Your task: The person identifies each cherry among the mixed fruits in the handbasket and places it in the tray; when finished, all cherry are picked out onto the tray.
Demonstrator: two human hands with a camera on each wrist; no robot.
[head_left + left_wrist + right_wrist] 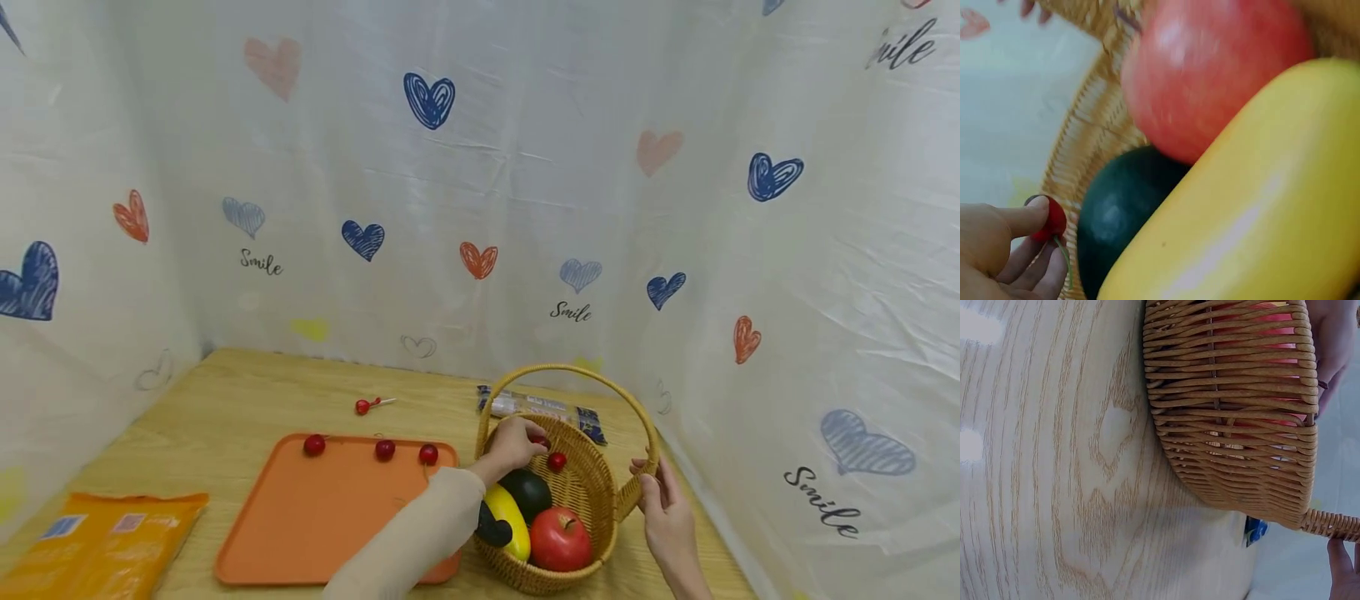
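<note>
My left hand (pixel 513 443) reaches over the far left rim of the wicker basket (pixel 581 479), pinching a red cherry (pixel 1055 220) with a green stem between thumb and fingers. Another cherry (pixel 557 461) is in the basket near this hand. Beside them lie a dark green avocado-shaped fruit (pixel 527 496), a long smooth yellow fruit (pixel 510 518) and a red apple (pixel 561 539). With thumb in front and fingers behind, my right hand (pixel 663 512) grips the basket's upright handle (pixel 647 425) low on its right side. The basket stands on the table.
Left of the basket lies an orange tray (pixel 330 517), with 3 cherries along its far edge. A small red piece with a pale stick (pixel 363 407) lies beyond it. A clear, navy-ended packet (pixel 543 406) is behind the basket; an orange parcel bag (pixel 112 542) lies far left.
</note>
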